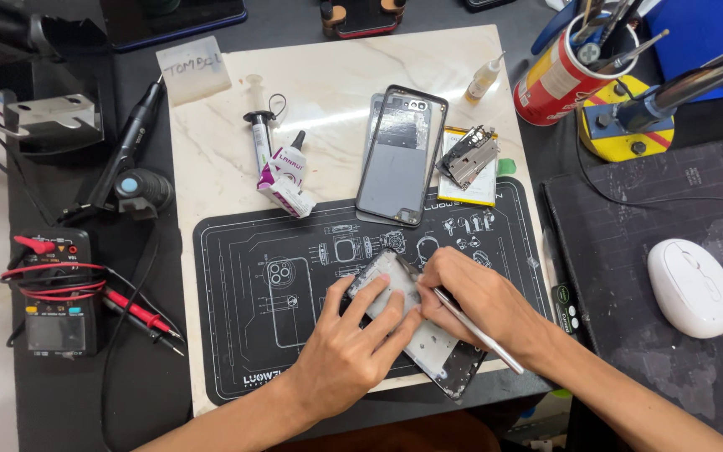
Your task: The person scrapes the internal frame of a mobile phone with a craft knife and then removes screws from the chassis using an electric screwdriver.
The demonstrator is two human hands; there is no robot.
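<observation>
Left hand [346, 351]: fingers spread and pressed flat on the opened phone [416, 322], steadying it; nothing gripped.
Right hand [483, 303]: closed on a slim metal tool [472, 326], tip set against the phone's upper end, just beside the left fingertips.
Phone: lies tilted on the black mat [244, 285], lower middle of the marble slab [211, 142], partly hidden under both hands; bare frame and inner parts showing.
Above it, on the slab: a phone back cover [402, 155], upright to the view; right of it a flat battery [483, 180] with a small metal part [468, 156] on top; a small glue bottle [484, 79] further up.
Left of the cover: a syringe [259, 138] and a tube in its carton [286, 180], touching.
Worktop, left: a multimeter [53, 293] with red and black leads, a black pen-shaped tool [131, 138].
Worktop, right: a red can [564, 71] full of tools, a white mouse [693, 287] on a dark pad.
</observation>
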